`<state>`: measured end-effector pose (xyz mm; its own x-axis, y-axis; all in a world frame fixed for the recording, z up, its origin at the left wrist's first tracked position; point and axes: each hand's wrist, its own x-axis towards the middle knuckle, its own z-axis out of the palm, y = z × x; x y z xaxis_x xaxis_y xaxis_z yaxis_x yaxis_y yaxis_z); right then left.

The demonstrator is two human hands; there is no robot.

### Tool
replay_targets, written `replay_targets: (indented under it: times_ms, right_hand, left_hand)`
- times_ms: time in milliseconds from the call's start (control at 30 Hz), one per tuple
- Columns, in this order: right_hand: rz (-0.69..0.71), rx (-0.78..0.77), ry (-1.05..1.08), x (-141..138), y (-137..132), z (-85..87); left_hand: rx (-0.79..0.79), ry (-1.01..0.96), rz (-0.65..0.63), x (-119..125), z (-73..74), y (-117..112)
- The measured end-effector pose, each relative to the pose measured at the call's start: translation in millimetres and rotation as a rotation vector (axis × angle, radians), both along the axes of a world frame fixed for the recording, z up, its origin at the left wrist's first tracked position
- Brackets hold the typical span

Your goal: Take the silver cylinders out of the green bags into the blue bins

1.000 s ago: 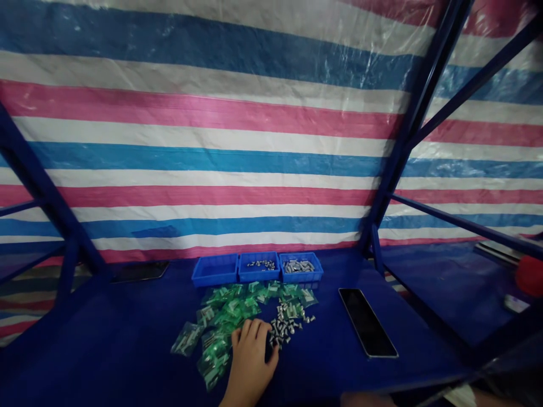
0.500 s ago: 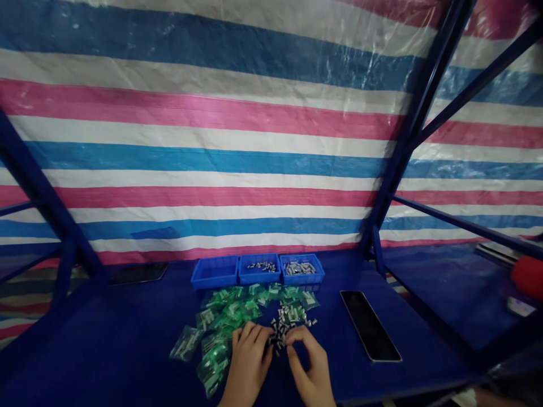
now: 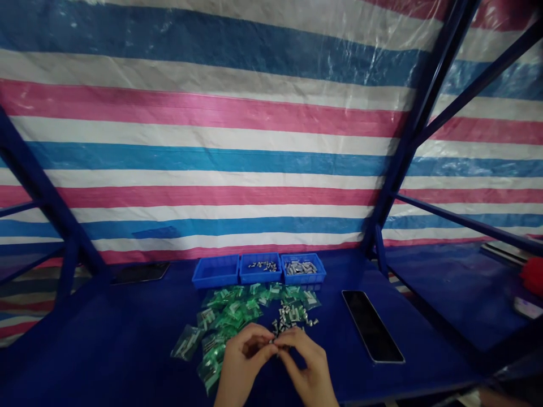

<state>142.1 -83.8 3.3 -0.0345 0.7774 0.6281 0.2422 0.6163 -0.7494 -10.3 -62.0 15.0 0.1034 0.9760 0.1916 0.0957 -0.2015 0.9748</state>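
Observation:
My left hand and my right hand meet fingertip to fingertip just in front of a pile of small metal parts. Both are closed in a pinch. Something tiny and silvery shows between the fingertips, too small to name, and the fingers hide most of it. Left of the pile and around my left hand lie several small clear bags with green marking, with metal pieces inside. One bag lies apart at the far left of the heap.
Three blue trays stand behind the bags: a left tray with nothing seen inside, a middle tray and a right tray holding metal parts. A phone lies at right, a dark flat device at back left. Blue frame posts flank the table.
My hands have come together from either side of the metal parts, and their fingertips now meet in a pinch. The view has shifted slightly.

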Motion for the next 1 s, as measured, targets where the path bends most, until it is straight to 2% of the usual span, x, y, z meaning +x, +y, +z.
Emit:
replay_targets:
  times_ms: [100,233,400,533,767,900,1000]
  right_hand:
    - [0.025,0.012,-0.025,4,2,5.7]
    - [0.027,0.028,-0.023,8,5,14.5]
    - [0.033,-0.001,-0.059,11,10,18.1]
    - [0.005,-0.068,-0.039,8,12,11.5]
    - [0.099,-0.245,0.068,2,15,-4.1]
    - [0.126,-0.275,0.1,8,23,-8.5]
    - [0.057,-0.278,0.113,16,26,-5.0]
  left_hand:
    - [-0.031,-0.032,-0.024,-1,3.1,-1]
    - [-0.128,-0.12,-0.063,3,-1.0,-6]
    - [-0.108,-0.094,0.069,10,-9.5,-12]
    - [-0.034,-0.066,0.105,11,-11.2,-12]
    - [0.211,0.041,0.03,12,-6.3,2]
    - [0.385,0.26,0.016,13,8.2,17]
    - [0.508,0.388,0.068,11,25.7,50]
